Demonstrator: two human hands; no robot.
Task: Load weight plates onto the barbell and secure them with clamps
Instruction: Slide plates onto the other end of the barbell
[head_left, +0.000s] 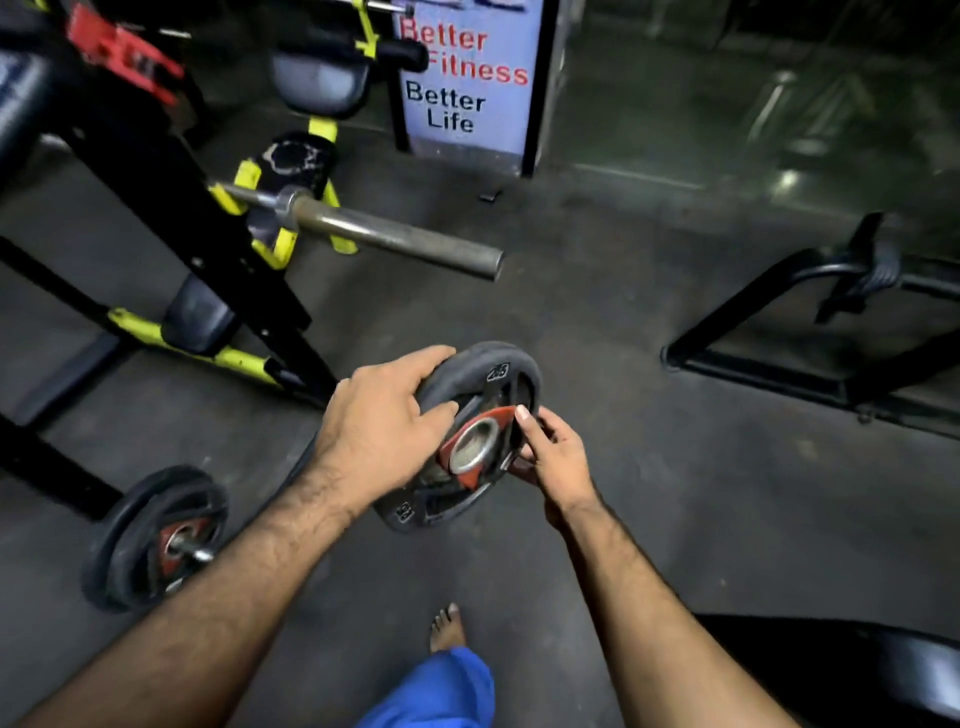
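Both hands are on one small black weight plate (480, 410), held in the air over the dark gym floor (597, 322), low in the middle of the view. The left hand (382, 421) wraps the plate's upper left rim, fingers curled over the edge, thumb pressing the face. The right hand (553, 457) pinches the lower right rim, index finger up against the red hub around the steel centre hole. The plate tilts, face angled up toward the camera.

Up and to the left, the bare barbell sleeve (395, 236) sticks out from the black and yellow rack (244, 260), well apart from the plate. Another plate (150, 540) sits on a low peg at the rack's foot, lower left. A sign (467, 83) reads "Better Fitness Better Life" by the far wall. A bare foot (447, 629) shows below.
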